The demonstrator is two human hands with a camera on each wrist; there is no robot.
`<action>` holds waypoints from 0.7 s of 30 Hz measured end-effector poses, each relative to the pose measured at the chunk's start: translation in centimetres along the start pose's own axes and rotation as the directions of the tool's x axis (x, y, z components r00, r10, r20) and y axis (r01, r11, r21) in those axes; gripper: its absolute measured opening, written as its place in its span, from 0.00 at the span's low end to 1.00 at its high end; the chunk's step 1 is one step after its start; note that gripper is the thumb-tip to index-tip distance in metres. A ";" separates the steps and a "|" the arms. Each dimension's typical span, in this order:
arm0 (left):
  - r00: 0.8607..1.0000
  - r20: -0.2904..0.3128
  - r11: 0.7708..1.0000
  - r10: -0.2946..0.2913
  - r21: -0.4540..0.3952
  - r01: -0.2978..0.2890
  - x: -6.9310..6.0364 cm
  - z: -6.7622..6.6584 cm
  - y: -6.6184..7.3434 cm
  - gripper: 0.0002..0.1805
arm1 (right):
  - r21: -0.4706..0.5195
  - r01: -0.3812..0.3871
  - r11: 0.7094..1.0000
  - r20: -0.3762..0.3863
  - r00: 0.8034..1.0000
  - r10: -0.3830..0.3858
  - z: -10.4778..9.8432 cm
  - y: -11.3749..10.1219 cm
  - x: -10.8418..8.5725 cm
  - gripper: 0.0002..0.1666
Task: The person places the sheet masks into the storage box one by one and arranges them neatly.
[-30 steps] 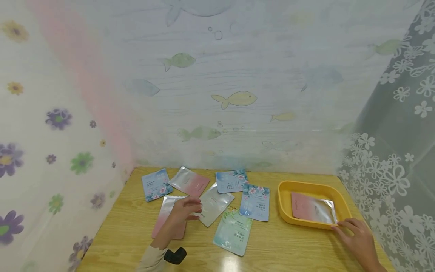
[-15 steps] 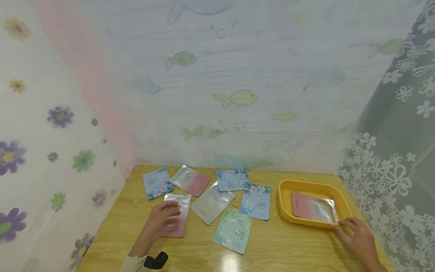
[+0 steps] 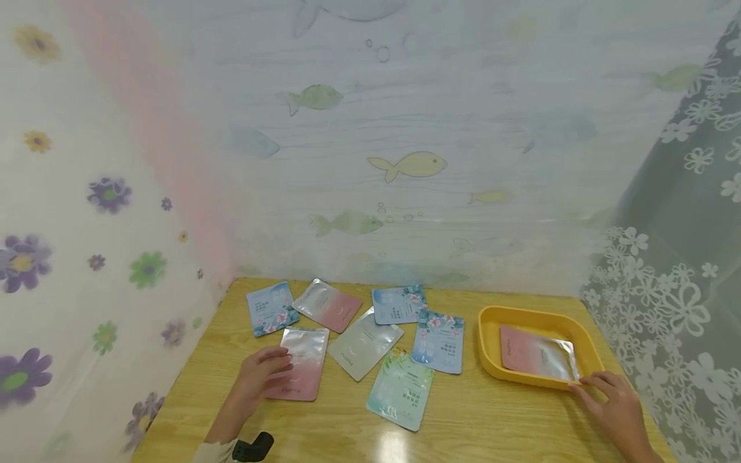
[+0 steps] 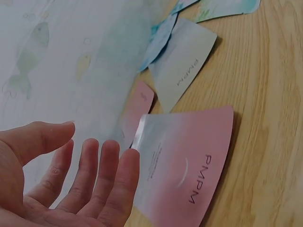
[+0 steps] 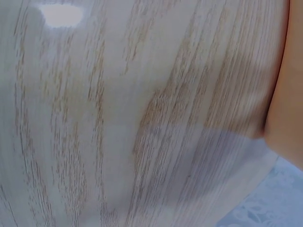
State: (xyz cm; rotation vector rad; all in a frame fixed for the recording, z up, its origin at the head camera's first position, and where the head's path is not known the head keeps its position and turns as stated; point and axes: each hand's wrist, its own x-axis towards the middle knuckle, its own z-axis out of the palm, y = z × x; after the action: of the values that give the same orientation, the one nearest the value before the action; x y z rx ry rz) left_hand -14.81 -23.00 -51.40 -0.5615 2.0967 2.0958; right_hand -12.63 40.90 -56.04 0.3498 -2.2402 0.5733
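Observation:
My left hand hovers at the left edge of a pink-and-silver mask sachet. In the left wrist view its fingers are loosely bent with nothing between them, and the sachet lies beyond the fingertips. At the right, my right hand pinches the near right rim of a yellow tray. Inside that tray lies another pink-and-silver sachet. The right wrist view catches only tabletop and a strip of skin, so the right fingers are hidden there.
More sachets lie on the wooden table: a silver one, a green one, blue ones with flowers, and a pink one at the back. Patterned curtains border the table's back and sides.
My left hand has moved left, from beside the silver sachet across the near pink sachet to its left edge. The right hand stays at the tray rim. The head view has shifted slightly.

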 end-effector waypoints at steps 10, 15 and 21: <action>0.999 -0.030 0.998 -0.034 0.054 0.036 0.2 -1.5 -1.6 0.23 | -0.009 -0.012 1.000 -0.016 1.000 0.011 -0.3 0.2 -0.2 0.18; 0.998 -0.055 0.999 -0.044 -0.018 0.043 0.1 -2.0 -2.7 0.21 | 0.001 -0.014 1.000 -0.022 1.000 0.014 -0.5 0.3 -0.3 0.18; 0.990 -0.105 0.994 -0.091 -0.062 0.085 -0.6 -3.5 -4.1 0.23 | 0.021 -0.014 1.000 -0.031 0.999 0.014 0.2 0.2 -0.4 0.18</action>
State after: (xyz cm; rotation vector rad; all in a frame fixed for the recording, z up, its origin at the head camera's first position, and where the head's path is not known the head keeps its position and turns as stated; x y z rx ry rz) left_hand -12.21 -26.24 -54.96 -0.7770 2.0311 2.1277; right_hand -12.58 41.04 -56.52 0.3338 -2.2099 0.6055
